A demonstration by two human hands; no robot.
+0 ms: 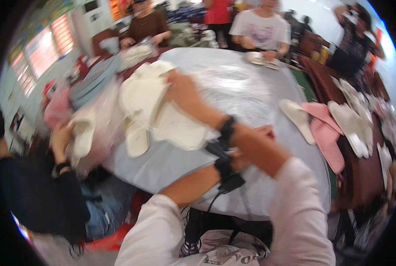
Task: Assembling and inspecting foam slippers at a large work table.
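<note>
My forearms cross over the grey-covered table, the right above the left. My right hand, reaching to the left, is closed on the edge of a cream slipper at a bunch of such slippers. Beneath my right forearm, my left hand points right; most of it is hidden and its fingers are blurred. Below the bunch, another cream slipper lies on the table. Clear plastic film spreads just beyond my hands.
At the left, a co-worker's hand holds a cream slipper beside clear plastic bags and blue-grey slippers. Pink slippers and more cream ones lie along the right edge. Another person handles slippers across the table.
</note>
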